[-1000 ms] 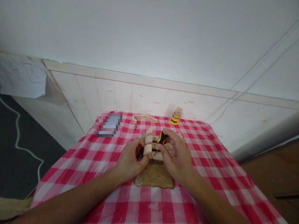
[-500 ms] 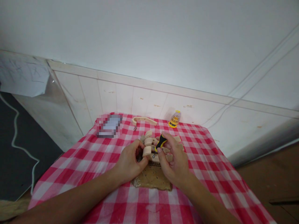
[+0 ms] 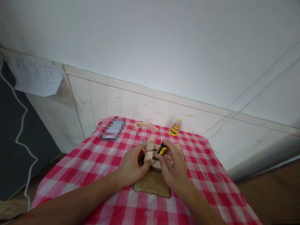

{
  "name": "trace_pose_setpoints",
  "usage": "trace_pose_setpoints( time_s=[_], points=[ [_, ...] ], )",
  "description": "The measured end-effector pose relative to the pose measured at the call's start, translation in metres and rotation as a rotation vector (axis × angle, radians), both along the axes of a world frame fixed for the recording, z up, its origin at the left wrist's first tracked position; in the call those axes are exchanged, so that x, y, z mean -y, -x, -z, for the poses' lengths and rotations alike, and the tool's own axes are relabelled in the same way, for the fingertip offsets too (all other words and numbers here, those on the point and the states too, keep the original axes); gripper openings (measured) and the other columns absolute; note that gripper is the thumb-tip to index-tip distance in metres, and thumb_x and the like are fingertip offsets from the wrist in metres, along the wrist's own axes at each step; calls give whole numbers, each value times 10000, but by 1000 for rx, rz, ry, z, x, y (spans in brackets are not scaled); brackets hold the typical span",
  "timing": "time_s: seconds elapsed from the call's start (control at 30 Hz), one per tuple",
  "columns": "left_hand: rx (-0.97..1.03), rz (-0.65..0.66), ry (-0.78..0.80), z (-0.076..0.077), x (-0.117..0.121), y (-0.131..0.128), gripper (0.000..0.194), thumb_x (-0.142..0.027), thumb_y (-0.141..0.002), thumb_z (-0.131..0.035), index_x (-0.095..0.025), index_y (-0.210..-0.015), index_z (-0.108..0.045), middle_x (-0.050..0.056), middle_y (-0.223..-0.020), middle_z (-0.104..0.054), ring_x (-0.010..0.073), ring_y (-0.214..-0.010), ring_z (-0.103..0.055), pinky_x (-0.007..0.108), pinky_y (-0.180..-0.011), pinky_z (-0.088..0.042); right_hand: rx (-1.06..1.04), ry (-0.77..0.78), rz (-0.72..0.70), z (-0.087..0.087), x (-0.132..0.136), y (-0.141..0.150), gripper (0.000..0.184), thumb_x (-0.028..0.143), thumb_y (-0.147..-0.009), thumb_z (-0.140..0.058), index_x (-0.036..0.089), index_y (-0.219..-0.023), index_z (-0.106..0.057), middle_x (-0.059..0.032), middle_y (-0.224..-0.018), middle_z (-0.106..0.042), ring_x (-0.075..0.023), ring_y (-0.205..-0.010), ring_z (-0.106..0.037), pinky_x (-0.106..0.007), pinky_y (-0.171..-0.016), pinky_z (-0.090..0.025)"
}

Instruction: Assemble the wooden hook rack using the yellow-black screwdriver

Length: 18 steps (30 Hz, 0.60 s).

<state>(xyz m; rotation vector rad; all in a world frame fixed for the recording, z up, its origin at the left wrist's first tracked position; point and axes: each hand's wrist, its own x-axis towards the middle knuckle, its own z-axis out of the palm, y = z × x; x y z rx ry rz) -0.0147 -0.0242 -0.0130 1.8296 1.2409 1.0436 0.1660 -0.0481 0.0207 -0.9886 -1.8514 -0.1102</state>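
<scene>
My right hand point(image 3: 174, 167) is closed round a short black-and-yellow screwdriver point(image 3: 162, 149), tilted over the nearest of several curved pale wooden pieces. Just below its tip a small metal screw point(image 3: 154, 161) stands by that piece. With thumb and fingers, my left hand point(image 3: 132, 164) grips the rounded end of the near curved wooden piece point(image 3: 148, 156). These pieces lie in a row across a brown board point(image 3: 152, 184) with small holes, a dark pattern and what looks like plastic film. My fingers hide part of the row.
A loose curved wooden piece point(image 3: 147, 125) lies at the back, beside a small metal screw point(image 3: 137, 133). A clear-and-yellow bit container point(image 3: 175, 127) stands near the wall. At back left lies a blurred phone-like object point(image 3: 113, 129). A red-and-white checked cloth point(image 3: 98, 175) covers the table.
The view has shifted, so the table sits slightly lower in the picture. The screwdriver handle leans a little further right in my right hand. My left hand keeps its grip.
</scene>
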Motion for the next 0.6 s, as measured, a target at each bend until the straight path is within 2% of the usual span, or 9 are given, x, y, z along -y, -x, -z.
trace_pose_setpoints(
  time_s=[0.2,0.47,0.6],
  points=[
    [-2,-7,11,-1,0,0,151,-280,-756,-619,-230,-850,-511,-38,-704,-555,151,-604,-508,276,-555,-343,0,1,0,-2,-1,1,505,143,-964,-612,285,-1439,-517,-82,-1229,-737,-232,-1039,-750,-366,-864,-657],
    [3,-2,-4,2,-1,0,154,-288,-769,-624,-229,-858,-513,-33,-722,-561,153,-624,-511,277,-570,-340,19,-25,-6,-5,-2,1,471,166,-966,-636,281,-1410,-528,-74,-1177,-743,-222,-1005,-748,-351,-859,-650],
    [-3,-7,-4,2,-1,0,149,-287,-767,-628,-228,-853,-521,-28,-728,-568,153,-626,-511,277,-569,-333,39,-30,0,-6,0,1,505,158,-963,-622,274,-1441,-506,-88,-1220,-734,-234,-1059,-741,-373,-902,-644]
  ],
)
